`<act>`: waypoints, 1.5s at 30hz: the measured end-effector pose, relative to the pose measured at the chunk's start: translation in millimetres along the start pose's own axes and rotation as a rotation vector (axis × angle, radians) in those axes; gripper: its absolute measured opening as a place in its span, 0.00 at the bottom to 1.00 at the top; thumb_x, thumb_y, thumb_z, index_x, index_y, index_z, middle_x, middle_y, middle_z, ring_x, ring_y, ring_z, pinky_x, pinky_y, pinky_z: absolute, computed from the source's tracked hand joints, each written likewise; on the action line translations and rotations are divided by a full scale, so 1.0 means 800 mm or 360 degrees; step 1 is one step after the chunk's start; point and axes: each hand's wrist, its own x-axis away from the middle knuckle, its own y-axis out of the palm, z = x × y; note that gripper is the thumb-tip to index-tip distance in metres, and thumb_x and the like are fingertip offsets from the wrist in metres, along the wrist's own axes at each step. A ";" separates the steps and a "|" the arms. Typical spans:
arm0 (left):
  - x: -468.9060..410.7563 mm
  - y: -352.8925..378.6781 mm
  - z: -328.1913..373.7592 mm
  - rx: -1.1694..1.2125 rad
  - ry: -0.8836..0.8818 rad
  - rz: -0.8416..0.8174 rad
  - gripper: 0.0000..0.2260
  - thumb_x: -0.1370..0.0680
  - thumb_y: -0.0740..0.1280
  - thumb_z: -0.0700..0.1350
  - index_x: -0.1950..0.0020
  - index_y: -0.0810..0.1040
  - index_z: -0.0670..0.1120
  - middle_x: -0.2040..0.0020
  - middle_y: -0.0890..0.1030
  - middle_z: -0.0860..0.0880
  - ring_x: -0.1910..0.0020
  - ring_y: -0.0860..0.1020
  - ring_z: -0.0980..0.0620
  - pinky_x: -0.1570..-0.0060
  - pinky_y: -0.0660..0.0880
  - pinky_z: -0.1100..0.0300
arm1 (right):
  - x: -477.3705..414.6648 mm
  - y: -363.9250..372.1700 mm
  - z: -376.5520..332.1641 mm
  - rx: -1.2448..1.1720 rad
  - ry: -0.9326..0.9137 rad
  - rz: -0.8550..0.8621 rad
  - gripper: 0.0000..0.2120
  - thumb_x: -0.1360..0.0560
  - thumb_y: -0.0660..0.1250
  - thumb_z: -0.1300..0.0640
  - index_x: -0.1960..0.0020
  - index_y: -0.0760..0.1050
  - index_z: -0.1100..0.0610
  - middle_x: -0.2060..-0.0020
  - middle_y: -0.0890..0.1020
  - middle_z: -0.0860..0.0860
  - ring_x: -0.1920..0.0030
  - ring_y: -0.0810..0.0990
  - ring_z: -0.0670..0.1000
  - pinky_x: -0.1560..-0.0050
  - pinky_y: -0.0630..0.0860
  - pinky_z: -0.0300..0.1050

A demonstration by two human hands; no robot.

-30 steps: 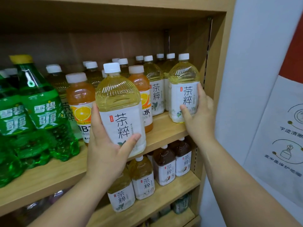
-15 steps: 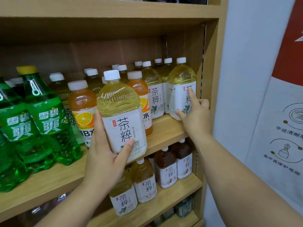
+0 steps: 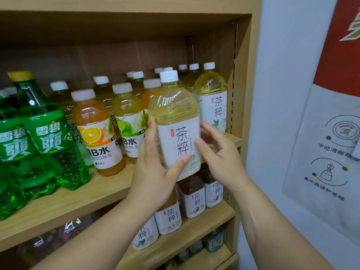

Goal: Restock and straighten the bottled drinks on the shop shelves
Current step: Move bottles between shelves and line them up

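A pale yellow tea bottle (image 3: 176, 121) with a white cap and white label is held upright in front of the middle shelf (image 3: 74, 203). My left hand (image 3: 155, 168) grips its lower left side, thumb across the label's bottom. My right hand (image 3: 220, 152) touches the bottle's right side with its fingertips. Another yellow tea bottle (image 3: 212, 98) stands at the shelf's right end, apart from both hands, with more of the same in rows behind it.
Orange (image 3: 97, 133) and lime (image 3: 129, 121) vitamin drink bottles and green soda bottles (image 3: 48, 133) fill the shelf to the left. Brown and yellow tea bottles (image 3: 192, 197) stand on the shelf below. The cabinet's side panel (image 3: 247, 94) and a wall poster (image 3: 331, 152) lie to the right.
My right hand left the bottle at the shelf's right end and came to the held bottle. My left hand carried that bottle to the right, uncovering the lime drink.
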 end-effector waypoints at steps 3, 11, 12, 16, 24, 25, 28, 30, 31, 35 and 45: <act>-0.010 0.015 0.004 -0.0058 0.0147 -0.0192 0.42 0.20 0.67 0.56 0.24 0.34 0.72 0.23 0.61 0.61 0.25 0.63 0.60 0.26 0.63 0.54 | 0.002 -0.017 0.001 -0.0007 0.0014 0.0134 0.16 0.17 0.66 0.55 0.35 0.73 0.37 0.45 0.85 0.39 0.43 0.83 0.40 0.51 0.80 0.35; -0.039 0.040 0.003 -0.0001 0.0140 -0.0361 0.41 0.18 0.65 0.53 0.24 0.34 0.73 0.19 0.61 0.56 0.23 0.66 0.52 0.28 0.70 0.44 | -0.011 -0.035 0.008 0.0238 0.0087 0.0235 0.20 0.17 0.66 0.56 0.26 0.72 0.51 0.42 0.84 0.44 0.49 0.84 0.37 0.54 0.79 0.33; -0.042 0.040 0.001 -0.0047 0.0129 -0.0354 0.41 0.18 0.65 0.53 0.25 0.33 0.73 0.19 0.62 0.55 0.23 0.67 0.52 0.28 0.71 0.44 | -0.017 -0.033 0.007 0.0347 0.0089 0.0232 0.20 0.17 0.65 0.53 0.25 0.71 0.48 0.42 0.84 0.43 0.49 0.84 0.37 0.53 0.80 0.35; -0.060 0.040 -0.010 -0.0258 0.0056 -0.0274 0.40 0.17 0.65 0.51 0.19 0.37 0.63 0.22 0.68 0.52 0.28 0.73 0.51 0.31 0.73 0.48 | -0.032 -0.018 0.007 0.0542 0.0167 0.0194 0.28 0.17 0.65 0.50 0.20 0.62 0.42 0.34 0.80 0.43 0.40 0.81 0.42 0.41 0.80 0.43; -0.040 0.002 -0.041 -0.0858 0.0537 0.0144 0.21 0.22 0.70 0.49 0.31 0.77 0.42 0.41 0.78 0.42 0.43 0.76 0.40 0.46 0.76 0.46 | -0.020 -0.010 0.022 0.0689 0.0058 0.0074 0.54 0.28 0.78 0.48 0.19 0.42 0.35 0.31 0.65 0.43 0.35 0.64 0.34 0.39 0.66 0.22; -0.038 -0.005 -0.047 -0.0955 0.0548 0.0167 0.21 0.23 0.70 0.50 0.33 0.78 0.42 0.40 0.77 0.41 0.42 0.75 0.39 0.45 0.75 0.44 | -0.020 -0.008 0.024 0.0715 0.0063 0.0060 0.57 0.30 0.80 0.48 0.18 0.41 0.36 0.32 0.64 0.43 0.38 0.62 0.32 0.44 0.61 0.15; -0.033 -0.017 -0.058 -0.1256 0.0520 0.0152 0.21 0.25 0.72 0.51 0.34 0.79 0.44 0.34 0.76 0.39 0.38 0.71 0.36 0.41 0.69 0.40 | -0.028 0.001 0.028 0.0742 0.0082 0.0092 0.58 0.30 0.81 0.49 0.18 0.41 0.37 0.38 0.65 0.44 0.41 0.63 0.35 0.46 0.58 0.15; -0.031 -0.019 -0.060 -0.1386 0.0501 0.0102 0.23 0.28 0.75 0.51 0.35 0.80 0.45 0.32 0.75 0.39 0.34 0.69 0.36 0.39 0.65 0.39 | -0.036 0.007 0.032 0.0836 0.0098 0.0139 0.57 0.31 0.80 0.46 0.19 0.41 0.36 0.38 0.67 0.46 0.37 0.67 0.42 0.37 0.61 0.27; -0.031 -0.019 -0.060 -0.1421 0.0491 0.0083 0.24 0.29 0.76 0.51 0.35 0.80 0.46 0.31 0.75 0.40 0.33 0.68 0.36 0.37 0.64 0.39 | -0.039 0.010 0.034 0.0871 0.0115 0.0156 0.56 0.31 0.80 0.46 0.19 0.43 0.35 0.38 0.67 0.47 0.36 0.69 0.45 0.36 0.63 0.34; -0.029 -0.016 -0.060 -0.1444 0.0488 0.0059 0.24 0.30 0.76 0.52 0.36 0.81 0.46 0.29 0.74 0.40 0.30 0.67 0.36 0.35 0.61 0.40 | -0.051 0.019 0.040 0.0915 0.0200 0.0169 0.52 0.30 0.80 0.45 0.19 0.47 0.34 0.42 0.67 0.49 0.42 0.72 0.47 0.42 0.66 0.36; -0.031 -0.017 -0.061 -0.1316 0.0548 0.0055 0.19 0.30 0.76 0.51 0.42 0.82 0.46 0.32 0.76 0.41 0.32 0.69 0.37 0.39 0.64 0.43 | -0.064 0.040 0.043 0.1113 0.0203 0.0281 0.53 0.31 0.78 0.39 0.19 0.47 0.36 0.42 0.70 0.51 0.42 0.76 0.54 0.41 0.77 0.52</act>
